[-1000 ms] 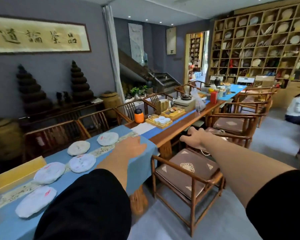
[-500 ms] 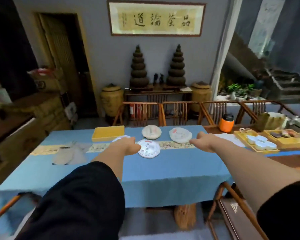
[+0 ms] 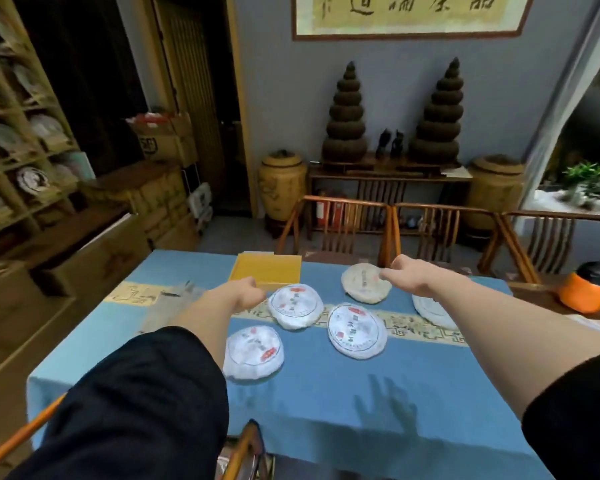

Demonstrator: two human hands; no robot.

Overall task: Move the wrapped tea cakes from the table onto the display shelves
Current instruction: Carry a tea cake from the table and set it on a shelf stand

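Note:
Several round tea cakes in white paper lie on the blue tablecloth (image 3: 326, 393). One cake (image 3: 253, 351) is nearest, by my left forearm. Two more cakes (image 3: 297, 306) (image 3: 357, 330) lie in the middle, a far cake (image 3: 364, 284) sits behind them, and another cake (image 3: 430, 311) is half hidden under my right arm. My left hand (image 3: 245, 294) hovers empty just left of the middle cake. My right hand (image 3: 407, 277) reaches over the far cake's right edge, fingers relaxed, holding nothing. Display shelves (image 3: 14, 150) with cakes stand at the far left.
A flat yellow box (image 3: 265, 270) lies on the cloth behind my left hand. Wooden chairs (image 3: 430, 230) line the table's far side, and a chair back (image 3: 243, 452) shows at the near edge. An orange flask (image 3: 587, 289) stands at the right. Cardboard boxes (image 3: 94, 265) sit left.
My view has swung left and down onto the table and come closer. Both hands have reached forward over the tea cakes. Neither hand has taken hold of anything.

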